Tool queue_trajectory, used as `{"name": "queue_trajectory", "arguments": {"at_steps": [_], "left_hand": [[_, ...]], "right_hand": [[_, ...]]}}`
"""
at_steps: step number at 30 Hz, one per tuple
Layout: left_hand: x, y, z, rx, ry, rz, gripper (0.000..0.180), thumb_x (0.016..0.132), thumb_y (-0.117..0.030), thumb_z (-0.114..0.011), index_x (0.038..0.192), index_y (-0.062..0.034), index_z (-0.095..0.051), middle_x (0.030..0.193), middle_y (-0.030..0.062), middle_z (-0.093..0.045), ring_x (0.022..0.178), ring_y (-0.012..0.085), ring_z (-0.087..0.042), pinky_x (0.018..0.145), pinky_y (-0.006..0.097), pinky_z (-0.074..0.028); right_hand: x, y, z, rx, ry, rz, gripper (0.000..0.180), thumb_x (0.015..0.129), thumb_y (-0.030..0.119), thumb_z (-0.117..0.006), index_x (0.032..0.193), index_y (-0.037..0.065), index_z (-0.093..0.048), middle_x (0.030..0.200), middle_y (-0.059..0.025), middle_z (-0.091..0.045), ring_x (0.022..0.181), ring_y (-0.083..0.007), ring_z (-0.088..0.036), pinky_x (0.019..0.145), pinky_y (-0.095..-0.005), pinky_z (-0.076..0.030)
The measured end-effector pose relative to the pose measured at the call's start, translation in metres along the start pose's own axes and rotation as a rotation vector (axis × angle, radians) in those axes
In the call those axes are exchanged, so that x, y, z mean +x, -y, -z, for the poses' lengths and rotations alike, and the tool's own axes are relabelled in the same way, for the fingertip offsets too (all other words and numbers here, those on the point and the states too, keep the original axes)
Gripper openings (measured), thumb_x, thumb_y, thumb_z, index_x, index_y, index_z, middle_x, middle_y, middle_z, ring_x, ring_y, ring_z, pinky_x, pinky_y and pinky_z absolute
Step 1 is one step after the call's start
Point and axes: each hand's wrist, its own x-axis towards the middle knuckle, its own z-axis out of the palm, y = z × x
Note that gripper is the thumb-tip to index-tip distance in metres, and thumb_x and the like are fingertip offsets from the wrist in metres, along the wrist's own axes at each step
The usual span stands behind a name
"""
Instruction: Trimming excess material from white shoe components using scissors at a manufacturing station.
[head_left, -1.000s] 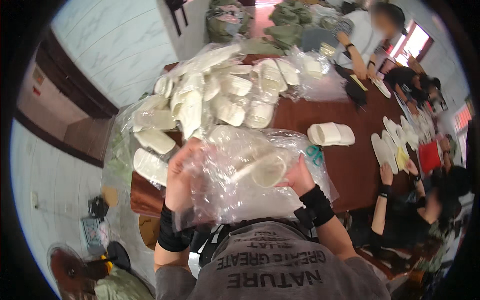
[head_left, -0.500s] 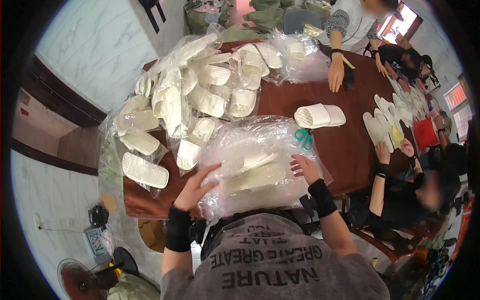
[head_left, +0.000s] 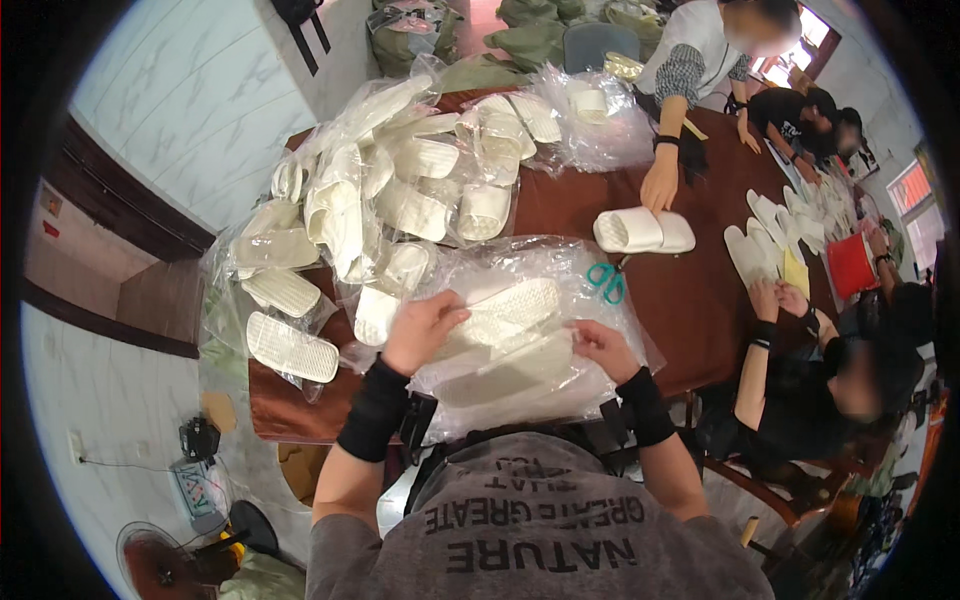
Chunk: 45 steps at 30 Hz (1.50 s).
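Directly in front of me, a pair of white slippers (head_left: pixel 512 312) lies inside a clear plastic bag, on top of a stack of clear plastic bags (head_left: pixel 480 270). My left hand (head_left: pixel 425 330) pinches the bag's film at the slippers' left end, thumb against fingers. At their right end, my right hand (head_left: pixel 605 350) grips the film with curled fingers. Just beyond the right hand, teal-handled scissors (head_left: pixel 606 283) rest on the stack's edge. A loose pair of white slippers (head_left: pixel 643 231) lies farther right, touched by a co-worker's hand (head_left: pixel 659 186).
Bagged white slippers (head_left: pixel 345 215) are heaped on the left of the brown table (head_left: pixel 690 320). More slippers (head_left: pixel 765 240) and a red item (head_left: pixel 851 267) lie at the right, where other people work. A fan (head_left: pixel 160 560) stands on the floor at lower left.
Both my hands have closed from spread fingers onto the bag's film. The bagged slippers now show more clearly. The co-worker's hand has come down onto the loose pair.
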Motion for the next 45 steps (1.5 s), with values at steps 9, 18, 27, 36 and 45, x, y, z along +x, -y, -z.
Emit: {"name": "queue_trajectory", "arguments": {"at_steps": [9,18,27,36,45], "left_hand": [[-0.056,-0.078,-0.010,0.308,-0.039,-0.621,0.025,0.081,-0.017,-0.065,0.101,-0.0034,-0.060,0.092,0.0161,-0.061,0.086,0.0330,-0.061,0.078,0.038,-0.050],[-0.089,0.025,-0.048,0.001,-0.057,-0.044,0.032,0.083,-0.010,-0.064,0.114,-0.0047,-0.055,0.108,0.0130,-0.058,0.095,0.0362,-0.059,0.085,0.039,-0.048],[-0.076,0.059,-0.085,0.314,-0.523,0.147,0.055,0.082,-0.019,-0.068,0.128,-0.0017,-0.045,0.127,0.0212,-0.047,0.114,0.0396,-0.047,0.096,0.046,-0.040],[-0.113,0.093,-0.089,-0.182,-0.529,0.555,0.062,0.081,-0.017,-0.072,0.130,0.0044,-0.040,0.097,0.0145,-0.055,0.080,0.0226,-0.063,0.068,0.032,-0.053],[-0.124,0.062,-0.054,-1.155,-0.307,0.514,0.039,0.086,-0.002,-0.061,0.121,-0.0025,-0.044,0.085,0.0053,-0.052,0.057,0.0113,-0.056,0.052,0.024,-0.048]], "right_hand": [[0.028,0.063,0.019,-0.660,-0.552,0.531,0.021,0.083,0.003,-0.058,0.104,0.006,-0.061,0.101,-0.0112,-0.062,0.087,-0.0286,-0.061,0.075,-0.0350,-0.050],[0.004,-0.030,0.048,-0.863,-0.481,-0.113,0.026,0.085,0.020,-0.061,0.109,0.010,-0.062,0.096,-0.0130,-0.064,0.090,-0.0312,-0.059,0.082,-0.0390,-0.047],[0.056,-0.084,0.103,-0.963,-0.387,0.040,0.037,0.087,0.022,-0.055,0.122,0.012,-0.055,0.119,-0.0168,-0.054,0.104,-0.0356,-0.053,0.089,-0.0438,-0.044],[0.026,-0.020,0.025,-1.005,-0.456,-0.294,0.041,0.094,0.043,-0.041,0.088,0.007,-0.059,0.082,-0.0197,-0.064,0.080,-0.0416,-0.062,0.072,-0.0502,-0.048],[0.022,0.002,-0.007,-0.774,-0.450,-0.050,0.013,0.090,0.020,-0.057,0.094,0.008,-0.057,0.082,-0.0175,-0.063,0.080,-0.0371,-0.061,0.068,-0.0426,-0.047]]}}
